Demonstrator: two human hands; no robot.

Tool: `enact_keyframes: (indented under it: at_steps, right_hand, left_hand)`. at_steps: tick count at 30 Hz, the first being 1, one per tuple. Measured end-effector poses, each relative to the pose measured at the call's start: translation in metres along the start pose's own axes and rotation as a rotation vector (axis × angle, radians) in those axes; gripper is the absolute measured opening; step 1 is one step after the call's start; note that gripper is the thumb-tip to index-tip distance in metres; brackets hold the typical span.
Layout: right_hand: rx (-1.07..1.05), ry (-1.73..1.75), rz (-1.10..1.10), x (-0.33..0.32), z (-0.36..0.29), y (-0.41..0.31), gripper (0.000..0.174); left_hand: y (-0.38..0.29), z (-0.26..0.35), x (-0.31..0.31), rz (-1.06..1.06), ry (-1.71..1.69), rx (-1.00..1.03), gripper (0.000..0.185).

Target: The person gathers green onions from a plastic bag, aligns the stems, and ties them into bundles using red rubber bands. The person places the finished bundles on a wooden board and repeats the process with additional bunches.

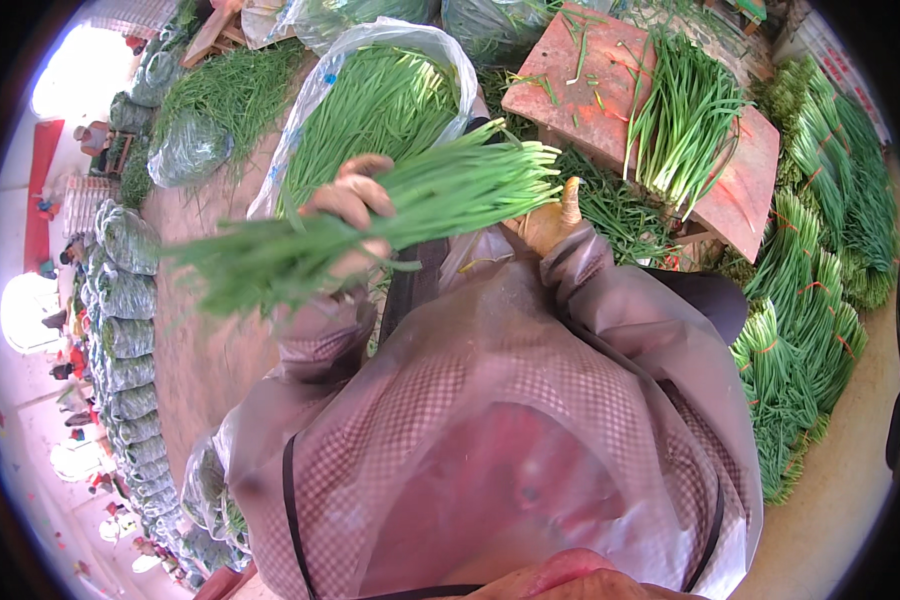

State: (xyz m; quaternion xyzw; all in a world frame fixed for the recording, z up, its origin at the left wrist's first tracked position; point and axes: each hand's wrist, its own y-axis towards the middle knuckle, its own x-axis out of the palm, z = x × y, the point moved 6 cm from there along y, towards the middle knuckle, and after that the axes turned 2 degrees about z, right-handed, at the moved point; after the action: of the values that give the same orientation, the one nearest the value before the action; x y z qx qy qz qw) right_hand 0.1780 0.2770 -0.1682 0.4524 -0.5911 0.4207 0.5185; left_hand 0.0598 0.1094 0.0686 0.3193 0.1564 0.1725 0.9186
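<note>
My left hand (pixel 356 199) grips a bunch of long green chives (pixel 457 187) around its leafy half. The leaf tips on the left are blurred; pale cut ends point right. My right hand (pixel 547 225) is at those ends, thumb raised beside them. Its fingers are mostly hidden behind the stalks, so its hold cannot be made out. Beyond the bunch, an opened clear plastic bag (pixel 461 45) contains more chives (pixel 375 97). A loose pile of chives (pixel 682 120) lies on a reddish low table (pixel 735 202) to the right.
Banded chive bundles (pixel 802 300) are stacked on the floor at right. Leaf scraps (pixel 615 210) lie beside the table. Loose greens (pixel 225 97) and a filled plastic bag (pixel 190 150) sit at far left. Filled bags (pixel 129 292) line the left side, with people beyond them.
</note>
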Motion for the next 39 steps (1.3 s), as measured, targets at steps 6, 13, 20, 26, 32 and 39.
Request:
enact_keyframes:
  at_steps: [6,13,20,26,32,39]
  right_hand:
    - [-0.007,-0.143,0.0,0.002,-0.01,0.002,0.077]
    - [0.006,-0.206,0.133,0.006,-0.031,0.016,0.061]
    - [0.001,-0.021,0.078,0.019,-0.064,0.019,0.086]
    - [-0.113,0.029,0.046,-0.028,-0.062,0.033,0.071]
    - [-0.132,-0.175,0.118,-0.081,-0.047,0.033,0.056]
    - [0.018,-0.121,0.214,-0.097,-0.033,0.032,0.052]
  left_hand:
    - [-0.011,0.032,0.037,-0.593,0.048,-0.171,0.026]
    - [0.001,0.056,0.061,-0.664,0.058,-0.07,0.021]
    - [0.011,0.058,0.085,-0.9,0.176,0.018,0.022]
    - [-0.044,-0.017,0.077,-0.992,0.133,-0.254,0.029]
    - [-0.169,-0.081,0.063,-0.442,-0.69,-0.995,0.039]
    - [-0.165,-0.057,0.079,-1.178,0.168,-0.402,0.036]
